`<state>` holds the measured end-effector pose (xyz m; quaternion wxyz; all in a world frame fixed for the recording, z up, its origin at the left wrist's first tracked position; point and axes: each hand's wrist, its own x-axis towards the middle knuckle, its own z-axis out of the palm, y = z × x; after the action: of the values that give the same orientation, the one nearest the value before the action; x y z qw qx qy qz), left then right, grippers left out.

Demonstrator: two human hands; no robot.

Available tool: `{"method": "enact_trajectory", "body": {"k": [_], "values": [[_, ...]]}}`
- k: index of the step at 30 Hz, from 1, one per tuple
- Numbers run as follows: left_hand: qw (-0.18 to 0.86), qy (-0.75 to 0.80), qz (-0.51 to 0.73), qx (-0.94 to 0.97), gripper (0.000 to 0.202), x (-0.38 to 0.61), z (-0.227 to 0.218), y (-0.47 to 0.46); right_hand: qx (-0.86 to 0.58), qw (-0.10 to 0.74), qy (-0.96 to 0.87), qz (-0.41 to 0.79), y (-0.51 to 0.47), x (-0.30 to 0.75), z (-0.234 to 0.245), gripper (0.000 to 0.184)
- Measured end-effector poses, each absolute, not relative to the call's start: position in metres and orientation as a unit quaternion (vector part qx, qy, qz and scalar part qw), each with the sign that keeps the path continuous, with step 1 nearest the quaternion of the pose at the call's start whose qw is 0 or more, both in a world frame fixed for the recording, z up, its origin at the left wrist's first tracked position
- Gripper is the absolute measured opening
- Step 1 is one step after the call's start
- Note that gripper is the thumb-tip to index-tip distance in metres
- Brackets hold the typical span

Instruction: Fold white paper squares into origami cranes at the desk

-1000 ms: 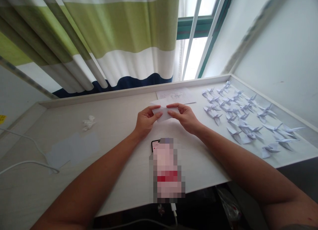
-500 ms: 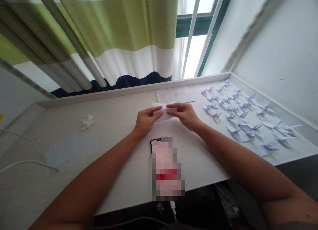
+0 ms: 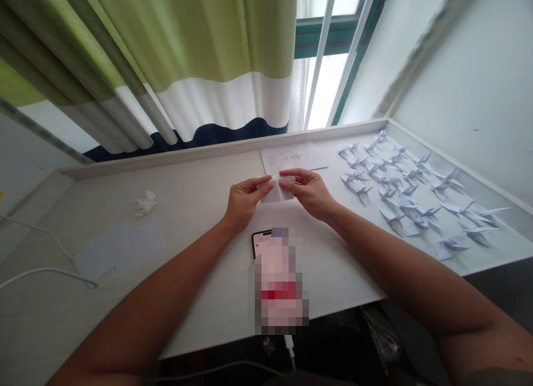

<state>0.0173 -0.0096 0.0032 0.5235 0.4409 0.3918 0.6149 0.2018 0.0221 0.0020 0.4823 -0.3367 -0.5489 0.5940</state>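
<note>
A small white sheet of paper [image 3: 275,195] with a crease down its middle is held above the table in both hands. My left hand [image 3: 245,198] pinches its upper left part between thumb and fingers. On the other side, my right hand [image 3: 308,190] grips the upper right part the same way, thumb in front. The two thumbs lie close together near the top edge. Parts of the paper are hidden behind the fingers. Below the hands lies a phone [image 3: 261,237], its screen mostly blurred out.
Several folded white paper cranes [image 3: 410,191] cover the table's right side. A printed sheet [image 3: 295,157] lies behind my hands. To the left are blank paper squares [image 3: 102,250], a crumpled tissue [image 3: 145,204] and a white cable [image 3: 45,270]. A raised rim [image 3: 187,151] borders the table's back.
The paper has tilted so that more of its lower face shows. My thumbs have moved up toward its top edge. Both hands keep their hold.
</note>
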Motion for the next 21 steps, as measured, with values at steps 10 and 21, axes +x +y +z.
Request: {"method": "enact_trajectory", "body": {"k": [10, 21], "values": [[0.489, 0.417, 0.612, 0.461, 0.032, 0.0171, 0.0040, -0.0117, -0.338, 0.504, -0.525, 0.597, 0.0184, 0.1998, 0.0063, 0.031], [0.410, 0.452, 0.575, 0.544, 0.025, 0.0099, 0.0033, -0.0098, -0.331, 0.492, -0.583, 0.556, 0.0182, 0.2049, 0.0092, 0.033]]}}
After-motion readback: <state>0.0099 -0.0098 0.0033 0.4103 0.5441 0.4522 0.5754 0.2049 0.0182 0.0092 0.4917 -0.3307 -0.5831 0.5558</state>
